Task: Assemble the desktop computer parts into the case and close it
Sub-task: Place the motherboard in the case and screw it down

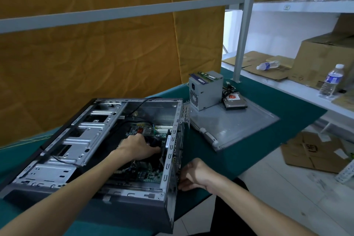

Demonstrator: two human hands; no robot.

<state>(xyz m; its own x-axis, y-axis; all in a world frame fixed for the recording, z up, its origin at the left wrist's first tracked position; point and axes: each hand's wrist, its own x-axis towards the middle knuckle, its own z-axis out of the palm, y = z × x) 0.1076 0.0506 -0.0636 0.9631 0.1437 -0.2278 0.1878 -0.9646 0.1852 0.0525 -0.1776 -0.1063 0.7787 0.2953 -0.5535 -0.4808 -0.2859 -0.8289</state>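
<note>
The open grey computer case [80,145] lies on its side on the green table, its green motherboard [147,175] showing inside. My left hand [138,148] reaches into the case and grips a black part [156,141] over the motherboard. My right hand [194,175] rests against the outside of the case's rear panel [172,161], fingers curled at its edge. The case's side panel [232,126] lies flat to the right; on it stand a grey power supply [206,93] with RAM sticks [207,76] on top and a hard drive [234,102].
A screwdriver [208,137] lies on the side panel's near edge. White shelves at right hold cardboard boxes [321,59] and water bottles [330,80]. An orange curtain [107,51] hangs behind the table. More cardboard [312,152] lies on the floor.
</note>
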